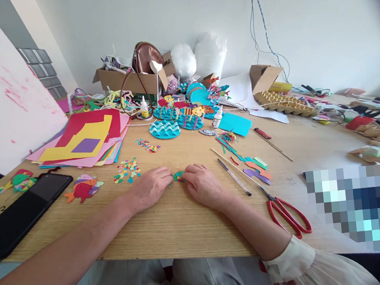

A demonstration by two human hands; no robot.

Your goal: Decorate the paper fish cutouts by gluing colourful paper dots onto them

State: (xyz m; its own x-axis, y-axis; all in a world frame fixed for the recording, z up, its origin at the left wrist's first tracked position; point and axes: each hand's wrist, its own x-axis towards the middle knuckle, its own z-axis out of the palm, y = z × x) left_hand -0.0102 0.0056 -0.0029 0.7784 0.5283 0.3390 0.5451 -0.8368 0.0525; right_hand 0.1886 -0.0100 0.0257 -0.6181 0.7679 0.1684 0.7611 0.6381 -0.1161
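Note:
A small teal paper cut-out with coloured dots (179,176), perhaps a fish, lies at the table's middle between my two hands. My left hand (152,187) holds its left edge with the fingers pressed together. On its other side, my right hand (203,186) is closed on the right edge, and the fingers cover part of it. Loose paper dots (127,170) are scattered left of my left hand, with a second small heap of dots (148,145) farther back. A pen (234,177) and a thin wooden stick (238,169) lie right of my right hand.
Red-handled scissors (289,216) lie at the front right. On the left are a black phone (29,216), paper fish cut-outs (83,187) and stacked coloured paper (81,135). Glue bottles (216,117), blue wavy pieces (164,130) and a cardboard box (127,82) stand farther back.

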